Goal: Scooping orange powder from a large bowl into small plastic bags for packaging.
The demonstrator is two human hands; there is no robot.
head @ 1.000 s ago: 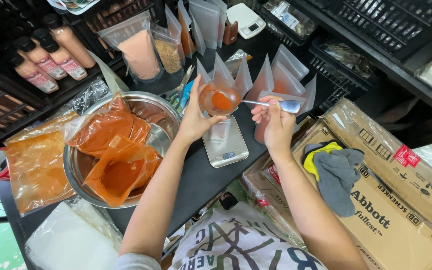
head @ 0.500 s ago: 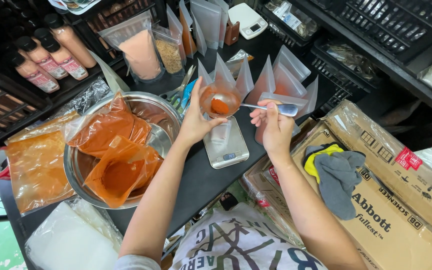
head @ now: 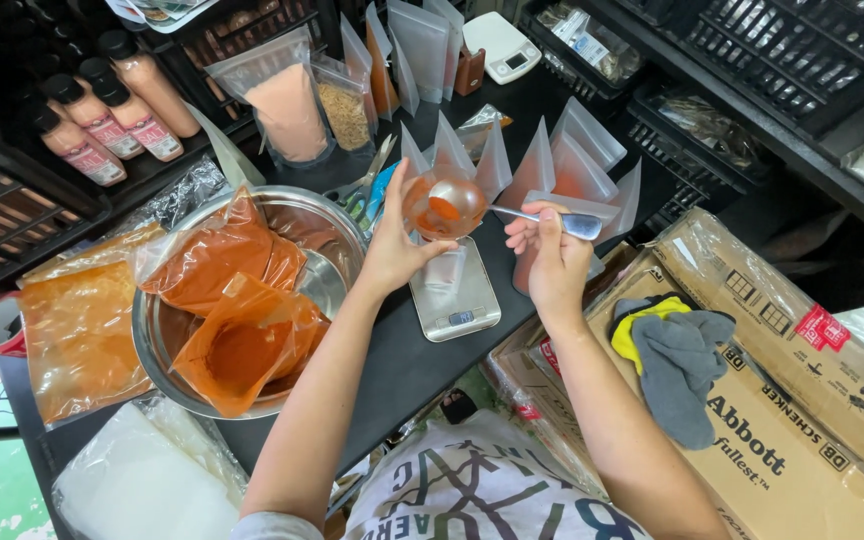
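My left hand [head: 392, 245] holds open a small clear pouch [head: 444, 205] with orange-red powder in it, just above a small silver digital scale [head: 457, 295]. My right hand [head: 552, 255] grips a metal spoon [head: 552, 220]; one end reaches into the pouch's mouth and the other sticks out to the right. At my left, a steel mixing bowl [head: 337, 275] holds large plastic bags of orange-red powder [head: 227, 310].
Several filled translucent pouches [head: 572, 160] stand behind the scale. Spice bottles [head: 112, 110], bags of powder and grain, and a white scale [head: 500, 45] sit at the back. Another orange bag [head: 77, 330] lies left. Cardboard boxes [head: 782, 420] with gloves [head: 672, 350] are right.
The spoon has swung so that it reaches into the pouch's mouth. The pouch and my left hand stay above the scale.
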